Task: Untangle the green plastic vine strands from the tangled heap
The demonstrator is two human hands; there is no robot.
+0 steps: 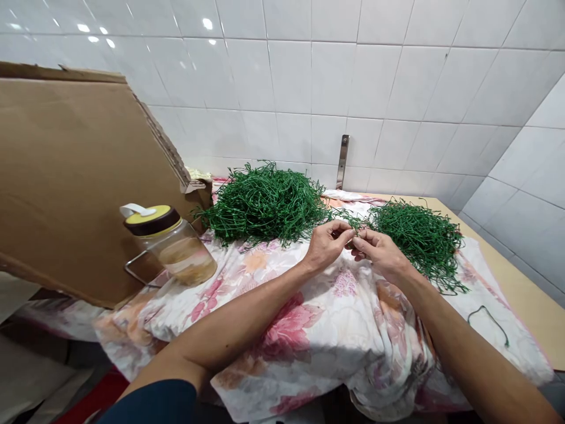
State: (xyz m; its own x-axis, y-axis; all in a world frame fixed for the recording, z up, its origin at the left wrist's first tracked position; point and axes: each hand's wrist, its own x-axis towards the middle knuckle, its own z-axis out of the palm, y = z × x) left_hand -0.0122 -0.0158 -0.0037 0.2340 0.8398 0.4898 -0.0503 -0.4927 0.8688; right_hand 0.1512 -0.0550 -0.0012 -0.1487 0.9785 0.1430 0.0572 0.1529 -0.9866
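Observation:
My left hand (329, 242) and my right hand (378, 252) meet fingertip to fingertip above the cloth, both closed in a pinch. Between them is a thin green cord (356, 231), partly hidden by the fingers. Behind my left hand lies a large tangled heap of green cords (267, 203). A smaller heap of green cords (417, 238) lies beyond my right hand, to the right. A few loose strands (348, 218) stretch between the two heaps, just behind my fingertips. One single green cord (489, 318) rests apart, near my right forearm.
A flowered cloth (282, 330) covers most of the table (507, 265). On the left stands a plastic jar (188, 259) with a yellow and brown lid, beside a big cardboard box (79, 176). A metal bracket (342, 162) is fixed to the tiled wall (289, 76).

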